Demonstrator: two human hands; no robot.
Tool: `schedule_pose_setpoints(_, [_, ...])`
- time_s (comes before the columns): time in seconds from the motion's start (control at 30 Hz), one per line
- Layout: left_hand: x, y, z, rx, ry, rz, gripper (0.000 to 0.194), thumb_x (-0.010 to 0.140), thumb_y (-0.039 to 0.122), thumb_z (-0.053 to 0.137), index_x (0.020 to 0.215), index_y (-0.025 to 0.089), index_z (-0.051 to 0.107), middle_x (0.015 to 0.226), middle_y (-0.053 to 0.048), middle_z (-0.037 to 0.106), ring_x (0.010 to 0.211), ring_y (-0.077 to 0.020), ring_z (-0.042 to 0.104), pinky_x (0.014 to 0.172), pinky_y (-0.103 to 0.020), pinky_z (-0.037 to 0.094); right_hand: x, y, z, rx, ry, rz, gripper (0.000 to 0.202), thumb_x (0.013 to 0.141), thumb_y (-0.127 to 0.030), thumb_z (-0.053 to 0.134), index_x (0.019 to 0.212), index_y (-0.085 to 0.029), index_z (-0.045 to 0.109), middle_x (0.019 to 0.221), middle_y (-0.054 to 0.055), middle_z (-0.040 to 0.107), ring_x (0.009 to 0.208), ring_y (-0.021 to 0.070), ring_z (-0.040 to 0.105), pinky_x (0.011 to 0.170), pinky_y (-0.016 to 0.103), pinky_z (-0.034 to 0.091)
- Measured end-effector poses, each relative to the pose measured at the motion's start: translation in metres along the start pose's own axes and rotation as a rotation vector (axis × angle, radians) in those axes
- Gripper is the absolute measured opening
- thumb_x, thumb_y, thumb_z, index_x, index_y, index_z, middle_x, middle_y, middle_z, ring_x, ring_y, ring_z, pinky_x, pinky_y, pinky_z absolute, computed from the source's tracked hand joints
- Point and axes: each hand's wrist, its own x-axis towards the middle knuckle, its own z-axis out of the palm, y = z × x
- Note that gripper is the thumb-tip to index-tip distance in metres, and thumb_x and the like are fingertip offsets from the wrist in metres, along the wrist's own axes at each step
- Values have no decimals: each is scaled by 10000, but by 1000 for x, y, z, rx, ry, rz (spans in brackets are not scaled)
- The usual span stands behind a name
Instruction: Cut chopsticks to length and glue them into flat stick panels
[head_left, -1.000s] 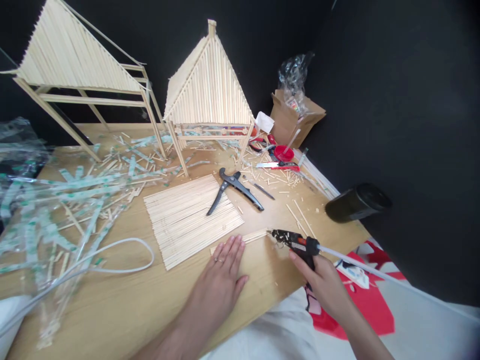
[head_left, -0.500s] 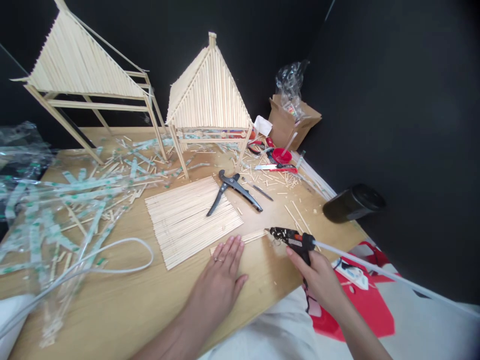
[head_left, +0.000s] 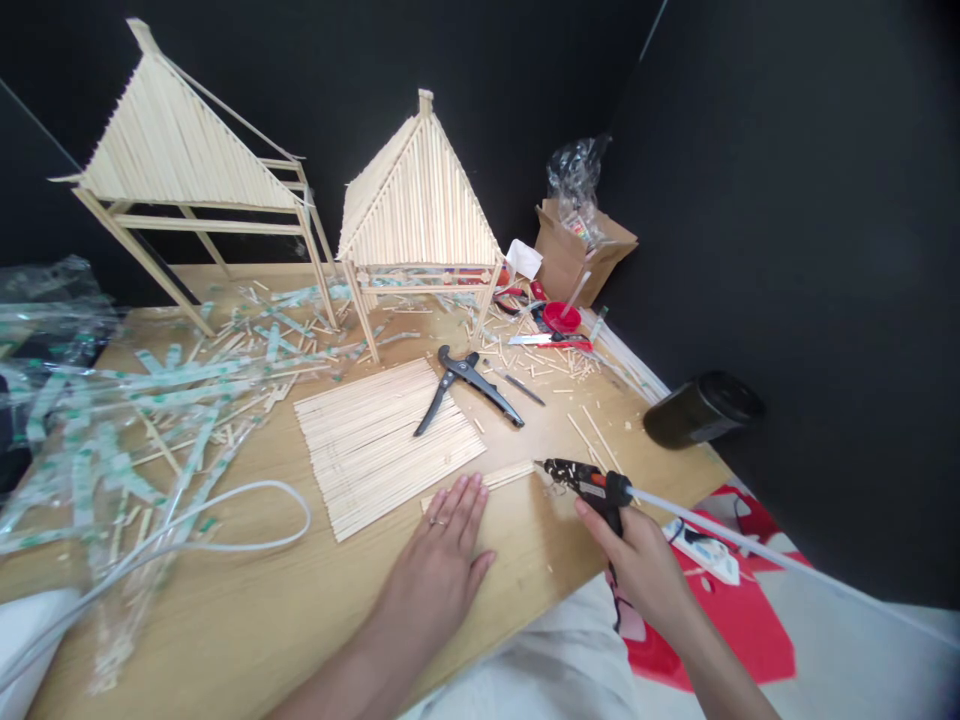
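Observation:
My left hand [head_left: 442, 560] lies flat, fingers stretched out, over a few thin wooden sticks [head_left: 510, 474] side by side on the table. In my right hand [head_left: 645, 560] is a black hot glue gun [head_left: 589, 482], its nozzle at the right end of those sticks. A long white glue stick [head_left: 720, 525] trails from the back of the gun. Just beyond my left hand lies a flat panel of joined sticks [head_left: 375, 440]. Black cutters [head_left: 480, 388] rest across the panel's right edge, and a thin dark pen-like tool [head_left: 525, 389] lies beside them.
Two stick-built house models [head_left: 420, 200] stand at the back. Plastic wrappers [head_left: 180, 400] and loose sticks cover the left side, with a white cable loop [head_left: 255, 540] nearer. To the right are a black cylinder [head_left: 705, 408], a utility knife [head_left: 551, 340], a red dish [head_left: 561, 317] and a cardboard box [head_left: 589, 250].
The camera view has shifted slightly, so the background sits a little lower. Both hands and the glue gun stay almost in place.

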Motion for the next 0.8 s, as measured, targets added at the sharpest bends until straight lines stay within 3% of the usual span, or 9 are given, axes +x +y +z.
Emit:
schedule_pose_setpoints(0.2, [0,0,2,-3,21,-8,585,953,359,386,1463,105,255,1519,-119,289,1406,-243,259,1112,-426,342,0,2,2,-17,-53,17,439,886,-521,464,1068,-189,686,949,53,731,904,287,653,751,324,498])
schedule_pose_setpoints(0.8, [0,-1,2,-34,25,-4,590,953,356,378,1472,114,232,1519,-106,297,1400,-243,279,1109,-436,345,-7,-2,9,-43,-51,81,499,882,-592,410,976,-190,691,908,82,727,910,299,660,734,342,490])
